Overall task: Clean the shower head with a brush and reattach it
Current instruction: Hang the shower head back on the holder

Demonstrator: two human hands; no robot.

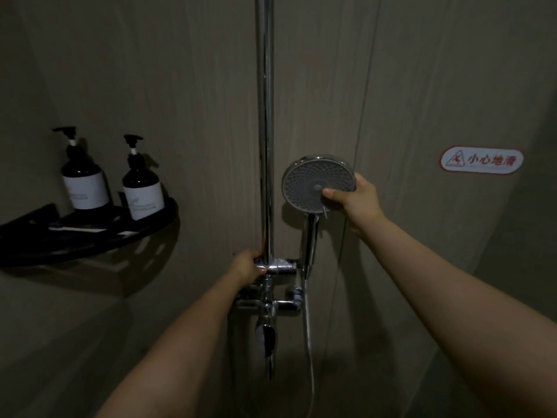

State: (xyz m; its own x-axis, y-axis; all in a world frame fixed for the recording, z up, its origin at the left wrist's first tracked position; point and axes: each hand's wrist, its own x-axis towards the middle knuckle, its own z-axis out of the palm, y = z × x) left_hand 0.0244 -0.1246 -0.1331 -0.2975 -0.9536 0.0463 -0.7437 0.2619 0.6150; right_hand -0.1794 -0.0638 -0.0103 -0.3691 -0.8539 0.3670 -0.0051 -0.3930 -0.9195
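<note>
My right hand (358, 200) grips the one shower head (313, 182), thumb on its face; my left hand (245, 267) clasps the holder (278, 266). Two bottles (84, 179) on one shelf (90, 239).

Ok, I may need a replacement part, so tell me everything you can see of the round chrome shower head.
The round chrome shower head has a grey face dotted with nozzles around a central button. Its chrome handle points down into the holder on the vertical chrome rail, with a hose hanging below. The right hand grips its right rim, thumb on the face.
</note>
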